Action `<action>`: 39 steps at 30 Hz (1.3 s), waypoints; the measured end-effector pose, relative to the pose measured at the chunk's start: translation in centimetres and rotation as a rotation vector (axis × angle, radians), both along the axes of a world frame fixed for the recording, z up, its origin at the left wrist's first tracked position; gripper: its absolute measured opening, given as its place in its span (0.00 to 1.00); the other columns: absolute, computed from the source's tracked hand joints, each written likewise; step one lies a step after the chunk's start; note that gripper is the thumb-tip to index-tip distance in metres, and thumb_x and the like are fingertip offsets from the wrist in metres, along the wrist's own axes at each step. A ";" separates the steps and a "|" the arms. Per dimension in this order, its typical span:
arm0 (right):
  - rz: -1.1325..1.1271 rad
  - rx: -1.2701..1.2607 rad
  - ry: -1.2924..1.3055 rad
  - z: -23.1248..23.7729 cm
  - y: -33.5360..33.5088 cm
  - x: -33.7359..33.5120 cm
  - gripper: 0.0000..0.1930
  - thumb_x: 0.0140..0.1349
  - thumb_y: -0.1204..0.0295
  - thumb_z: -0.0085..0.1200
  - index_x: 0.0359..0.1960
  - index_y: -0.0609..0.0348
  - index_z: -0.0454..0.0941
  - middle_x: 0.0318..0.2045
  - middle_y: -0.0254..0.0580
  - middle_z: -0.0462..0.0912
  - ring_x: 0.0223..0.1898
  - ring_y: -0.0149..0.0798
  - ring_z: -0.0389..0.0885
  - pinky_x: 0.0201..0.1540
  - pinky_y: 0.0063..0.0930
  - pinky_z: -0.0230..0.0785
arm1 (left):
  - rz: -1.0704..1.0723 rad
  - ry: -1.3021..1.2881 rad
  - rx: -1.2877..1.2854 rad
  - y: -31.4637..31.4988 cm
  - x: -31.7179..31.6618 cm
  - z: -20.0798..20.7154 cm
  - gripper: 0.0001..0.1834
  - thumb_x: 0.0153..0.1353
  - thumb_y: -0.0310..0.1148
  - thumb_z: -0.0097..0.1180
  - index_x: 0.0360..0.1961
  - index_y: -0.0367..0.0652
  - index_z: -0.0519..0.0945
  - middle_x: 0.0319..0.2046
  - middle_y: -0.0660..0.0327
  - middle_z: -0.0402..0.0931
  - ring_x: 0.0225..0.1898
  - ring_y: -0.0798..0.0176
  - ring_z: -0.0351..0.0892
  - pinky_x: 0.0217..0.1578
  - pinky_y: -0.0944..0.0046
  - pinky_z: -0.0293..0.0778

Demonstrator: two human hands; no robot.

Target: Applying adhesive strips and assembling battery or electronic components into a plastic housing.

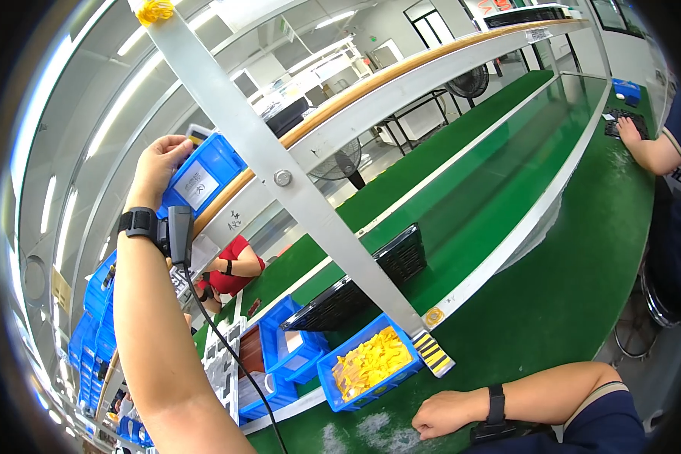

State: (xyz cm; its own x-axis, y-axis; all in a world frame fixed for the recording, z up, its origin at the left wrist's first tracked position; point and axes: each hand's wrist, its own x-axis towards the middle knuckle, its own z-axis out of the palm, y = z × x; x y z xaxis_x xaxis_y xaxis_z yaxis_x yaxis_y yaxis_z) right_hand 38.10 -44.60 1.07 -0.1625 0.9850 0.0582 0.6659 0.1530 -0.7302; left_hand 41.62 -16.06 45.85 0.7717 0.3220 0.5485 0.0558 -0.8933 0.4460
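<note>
Blue bin (204, 172) is up high, right by the fingertips of the left hand (166, 163), at the shelf with the wooden edge (371, 91). The left fingers (177, 145) are bent over the bin's top edge, with their tips close together. A small dark and pale thing (198, 135) peeks out just past those tips, but the fingers and the bin hide most of it, so I cannot tell what it is or if they have hold of it. The bin's inside is hard to see, and its far end meets the grey pole (280, 174) to the right of the fingers, so some of it may be hidden. Below these fingers, a black box (179, 236) sits on the wrist, and its cord runs down until the picture cuts it off. Far down and to the right, the right hand (439, 415) rests on the green table (541, 303) with its fingers curled in. Its palm is hidden, so I cannot tell if it holds anything. Just up and left of those fingers is a blue box (327, 378) of yellow bits (371, 367), too jumbled to make out one by one. Farther off, past the left wrist, a person in red (238, 268) is partly hidden.
</note>
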 end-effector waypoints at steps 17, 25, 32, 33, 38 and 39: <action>-0.021 0.018 -0.102 1.2 -0.9 -0.6 0.11 0.52 0.62 0.52 0.24 0.56 0.76 0.22 0.44 0.78 0.29 0.48 0.77 0.30 0.41 0.68 | -0.340 -0.404 -0.597 -9.6 -14.7 -17.9 0.12 0.63 0.38 0.45 0.40 0.41 0.71 0.29 0.64 0.73 0.28 0.71 0.74 0.25 0.71 0.71; -0.342 0.204 0.301 3.8 -0.7 -1.5 0.08 0.52 0.69 0.59 0.30 0.58 0.76 0.20 0.32 0.75 0.24 0.25 0.74 0.25 0.19 0.67 | -0.230 -0.099 -1.218 -12.3 -18.9 -37.0 0.12 0.61 0.29 0.50 0.44 0.36 0.71 0.35 0.61 0.76 0.34 0.70 0.75 0.37 0.71 0.72; -0.542 0.365 0.493 1.5 0.4 -1.9 0.32 0.49 0.67 0.62 0.55 0.62 0.61 0.35 0.44 0.76 0.31 0.33 0.77 0.34 0.24 0.72 | -0.205 0.038 -1.244 -14.7 -19.3 -42.2 0.14 0.59 0.30 0.54 0.44 0.36 0.71 0.33 0.63 0.75 0.34 0.73 0.73 0.36 0.73 0.70; -0.546 0.362 0.495 1.5 0.6 -2.0 0.32 0.49 0.67 0.62 0.55 0.62 0.61 0.35 0.44 0.76 0.31 0.33 0.77 0.34 0.24 0.72 | -0.198 0.066 -1.211 -14.9 -19.4 -42.1 0.14 0.59 0.30 0.54 0.45 0.36 0.71 0.34 0.63 0.75 0.34 0.72 0.74 0.37 0.73 0.70; -0.455 0.183 0.667 0.3 0.4 -1.9 0.27 0.51 0.74 0.57 0.54 0.63 0.62 0.32 0.43 0.76 0.31 0.32 0.77 0.35 0.24 0.71 | -0.227 0.127 -1.220 -15.2 -19.8 -43.4 0.17 0.59 0.32 0.53 0.47 0.35 0.70 0.37 0.61 0.74 0.39 0.71 0.73 0.41 0.72 0.69; -0.463 0.190 0.699 0.3 0.5 -1.9 0.26 0.51 0.75 0.56 0.53 0.63 0.63 0.31 0.41 0.75 0.30 0.29 0.76 0.35 0.23 0.71 | -0.253 0.114 -1.251 -15.2 -19.9 -43.3 0.18 0.59 0.33 0.53 0.49 0.35 0.69 0.39 0.60 0.74 0.41 0.70 0.73 0.42 0.72 0.69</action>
